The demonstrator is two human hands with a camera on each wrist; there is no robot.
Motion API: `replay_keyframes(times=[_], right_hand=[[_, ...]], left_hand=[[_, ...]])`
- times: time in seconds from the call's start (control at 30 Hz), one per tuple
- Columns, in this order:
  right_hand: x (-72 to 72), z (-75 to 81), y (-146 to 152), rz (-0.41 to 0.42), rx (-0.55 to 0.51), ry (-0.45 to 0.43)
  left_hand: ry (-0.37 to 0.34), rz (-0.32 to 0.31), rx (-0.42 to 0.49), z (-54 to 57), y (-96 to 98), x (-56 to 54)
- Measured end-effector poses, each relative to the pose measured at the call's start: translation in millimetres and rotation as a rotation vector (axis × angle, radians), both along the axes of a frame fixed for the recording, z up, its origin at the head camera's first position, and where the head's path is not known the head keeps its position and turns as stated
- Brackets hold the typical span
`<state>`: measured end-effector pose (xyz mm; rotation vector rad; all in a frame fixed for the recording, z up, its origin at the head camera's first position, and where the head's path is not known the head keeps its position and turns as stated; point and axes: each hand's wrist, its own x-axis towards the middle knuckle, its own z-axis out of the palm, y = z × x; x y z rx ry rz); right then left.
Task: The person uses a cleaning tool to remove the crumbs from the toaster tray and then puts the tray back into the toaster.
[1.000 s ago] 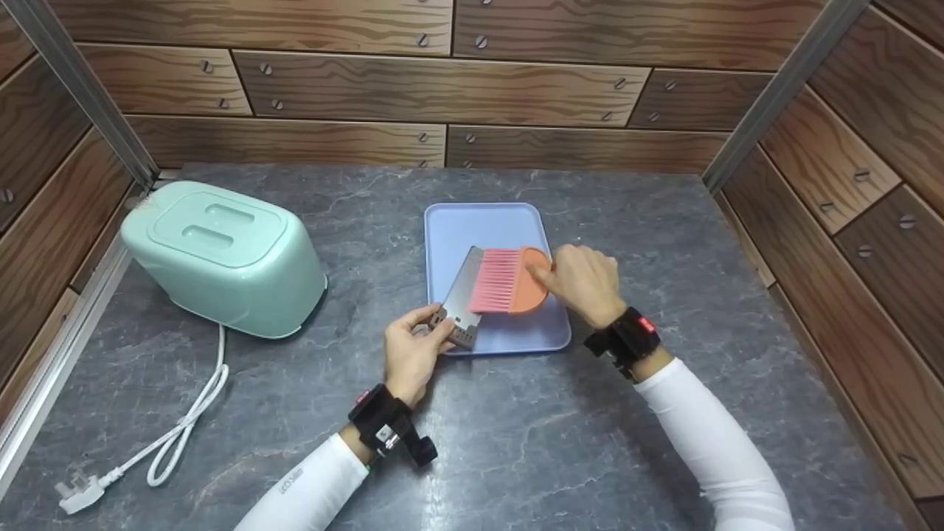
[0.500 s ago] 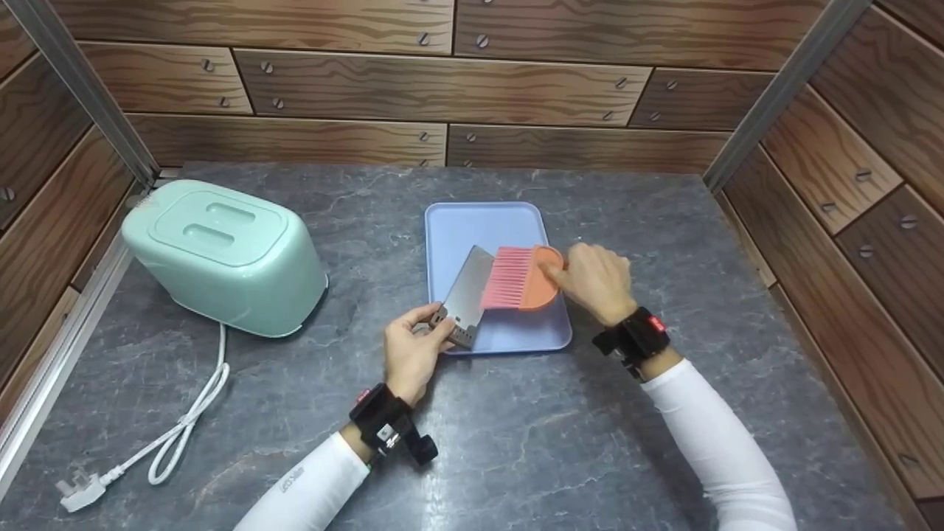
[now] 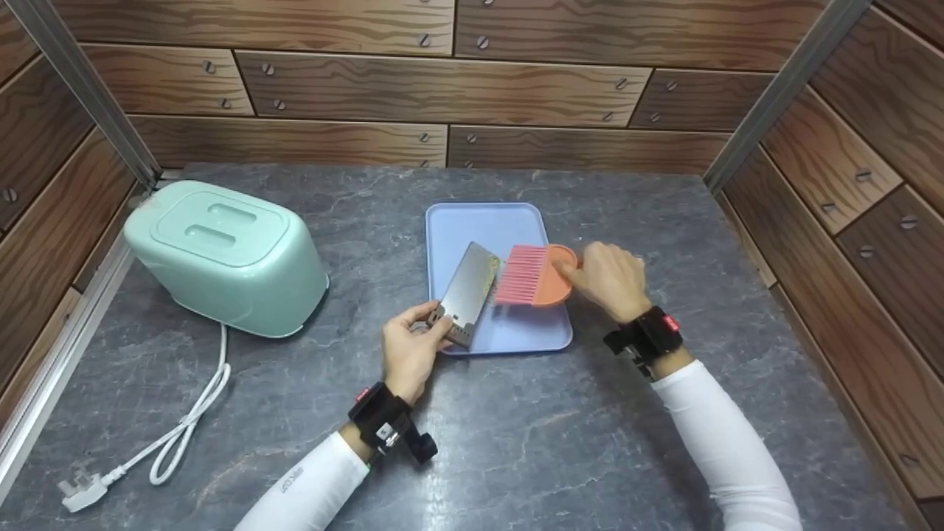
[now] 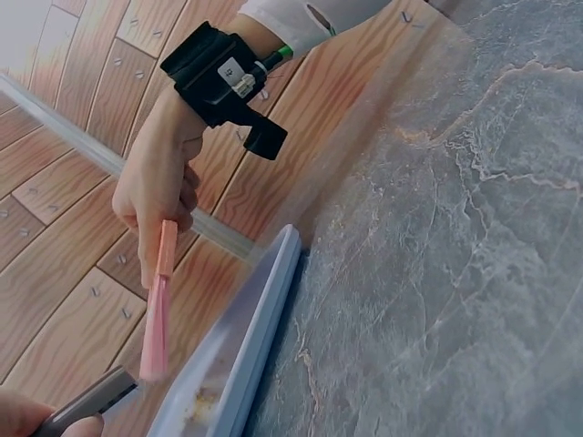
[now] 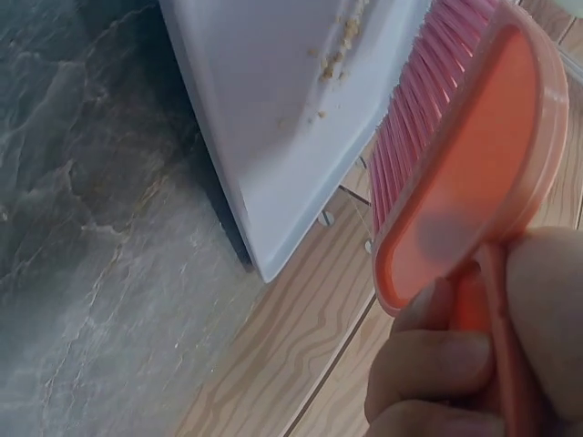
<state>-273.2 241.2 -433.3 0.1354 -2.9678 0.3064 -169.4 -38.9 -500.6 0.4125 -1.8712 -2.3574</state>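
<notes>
Left hand [image 3: 409, 350]: thumb and fingers pinch the near end of a metal crumb tray [image 3: 464, 287], the end with small punched holes. It is held tilted over the lower-left part of a blue plastic tray [image 3: 479, 221]; yellowish crumbs [image 3: 493, 267] lie along its right edge.

Right hand [image 3: 611, 280]: fingers curled round the handle of an orange brush [image 3: 554, 279], thumb against its head. Pink bristles [image 3: 521, 276] point left, over the blue tray, just beside the crumb tray and apart from it. Right wrist view shows loose crumbs on the blue tray's floor too.

Writing: dark lettering along the left white sleeve [image 3: 306, 483], too small to read with certainty. Black wrist mount [image 3: 377, 414] on the left carries a red tag and a small white label, the mark on it unclear. Right wrist mount [image 3: 653, 335] has a red tag with pale characters, illegible; left wrist view shows its white label, sideways, a single dark character, uncertain.

Left of the blue tray, well apart: mint-green toaster [image 3: 243, 280], white cord [image 3: 181, 428] looped, three-pin plug [image 3: 87, 493] on the grey marbled tabletop [image 3: 354, 221].
</notes>
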Motion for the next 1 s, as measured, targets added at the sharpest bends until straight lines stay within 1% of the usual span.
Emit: replay_keyframes(times=[0.27, 0.43, 0.53, 0.7, 0.77, 1.0], right_hand=[[-4.5, 12.3, 4.6, -0.008, -0.074, -0.01], [-12.5, 19.3, -0.4, -0.001, -0.09, -0.039], [-19.1, 22.6, -5.6, 0.006, -0.099, -0.029], [-29.5, 24.9, -16.6, 0.048, -0.124, -0.013], [-33.0, 25.3, -21.2, 0.053, -0.124, -0.019], [-43.2, 25.3, -32.5, 0.036, -0.128, -0.054]], left_hand=[[-0.009, -0.002, -0.002, 0.3, 0.5, 0.5], [-0.011, 0.005, -0.007, 0.0, 0.8, 0.2], [-0.006, 0.006, -0.014, -0.2, 0.8, 0.1], [0.006, 0.001, -0.017, -0.2, 0.6, 1.3], [0.005, 0.0, -0.017, 0.0, 0.5, 1.4], [-0.009, 0.002, -0.032, -1.2, 0.9, 0.6]])
